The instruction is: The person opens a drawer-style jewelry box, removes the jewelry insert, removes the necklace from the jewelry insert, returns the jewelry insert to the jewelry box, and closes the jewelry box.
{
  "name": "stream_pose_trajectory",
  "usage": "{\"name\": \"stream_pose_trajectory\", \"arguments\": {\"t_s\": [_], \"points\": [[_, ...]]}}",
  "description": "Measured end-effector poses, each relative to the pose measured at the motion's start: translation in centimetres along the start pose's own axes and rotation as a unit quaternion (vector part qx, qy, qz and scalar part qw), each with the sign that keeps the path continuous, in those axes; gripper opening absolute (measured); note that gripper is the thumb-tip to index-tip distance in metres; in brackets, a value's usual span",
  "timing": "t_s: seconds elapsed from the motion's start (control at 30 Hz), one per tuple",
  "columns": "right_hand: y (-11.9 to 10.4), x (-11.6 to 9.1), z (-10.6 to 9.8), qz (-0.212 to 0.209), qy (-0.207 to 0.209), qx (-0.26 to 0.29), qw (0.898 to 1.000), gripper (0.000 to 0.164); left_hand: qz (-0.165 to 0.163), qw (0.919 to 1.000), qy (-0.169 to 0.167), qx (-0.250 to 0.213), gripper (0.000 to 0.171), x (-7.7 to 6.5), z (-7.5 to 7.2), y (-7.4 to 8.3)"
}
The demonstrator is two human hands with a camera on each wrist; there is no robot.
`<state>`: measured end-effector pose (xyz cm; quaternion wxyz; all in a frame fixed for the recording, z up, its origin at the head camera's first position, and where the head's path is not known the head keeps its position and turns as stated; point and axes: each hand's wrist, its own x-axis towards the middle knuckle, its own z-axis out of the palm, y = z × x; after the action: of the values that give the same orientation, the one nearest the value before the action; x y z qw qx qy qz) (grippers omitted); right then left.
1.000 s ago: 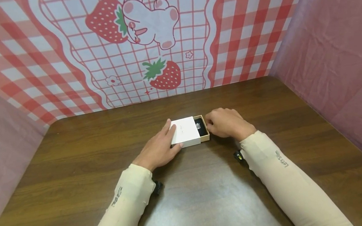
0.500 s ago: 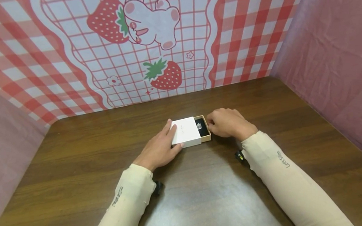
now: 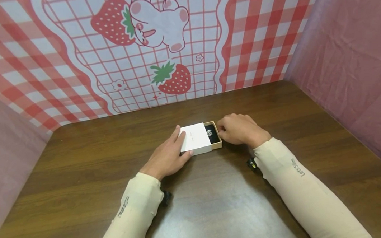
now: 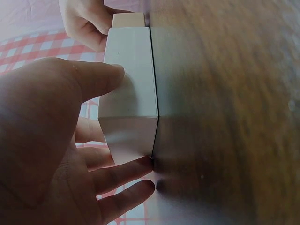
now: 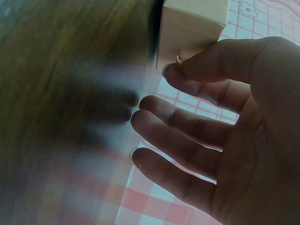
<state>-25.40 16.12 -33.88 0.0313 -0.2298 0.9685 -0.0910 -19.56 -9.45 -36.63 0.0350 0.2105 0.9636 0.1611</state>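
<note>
A small white sliding box (image 3: 196,138) lies on the brown wooden table. Its tan inner drawer (image 3: 216,145) is partly out on the right, showing a black lining with a small shiny silver piece (image 3: 209,133) on it. My left hand (image 3: 166,156) holds the white outer sleeve, thumb along its near side and fingers at its left end and far side. In the left wrist view the thumb (image 4: 110,77) presses the sleeve's side. My right hand (image 3: 239,129) has thumb and index finger (image 5: 187,84) pinched together at the drawer's outer end, other fingers loosely bent.
A red-and-white checked cloth with strawberries (image 3: 175,80) hangs behind the table (image 3: 98,149). Pink cloth (image 3: 346,64) walls off the right side, and more stands at the left. Each wrist carries a small black camera (image 3: 252,164).
</note>
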Motion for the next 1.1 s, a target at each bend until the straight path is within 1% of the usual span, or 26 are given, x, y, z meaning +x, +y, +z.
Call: {"name": "stream_pose_trajectory", "arguments": {"t_s": [0.23, 1.1], "points": [[-0.02, -0.09, 0.08, 0.004, -0.008, 0.005, 1.0, 0.015, -0.002, 1.0, -0.003, -0.003, 0.075, -0.07, 0.13, -0.01], [0.18, -0.01, 0.04, 0.004, -0.004, -0.001, 1.0, 0.016, -0.012, 0.9999, -0.004, -0.004, 0.075, -0.16, 0.01, 0.11]]}}
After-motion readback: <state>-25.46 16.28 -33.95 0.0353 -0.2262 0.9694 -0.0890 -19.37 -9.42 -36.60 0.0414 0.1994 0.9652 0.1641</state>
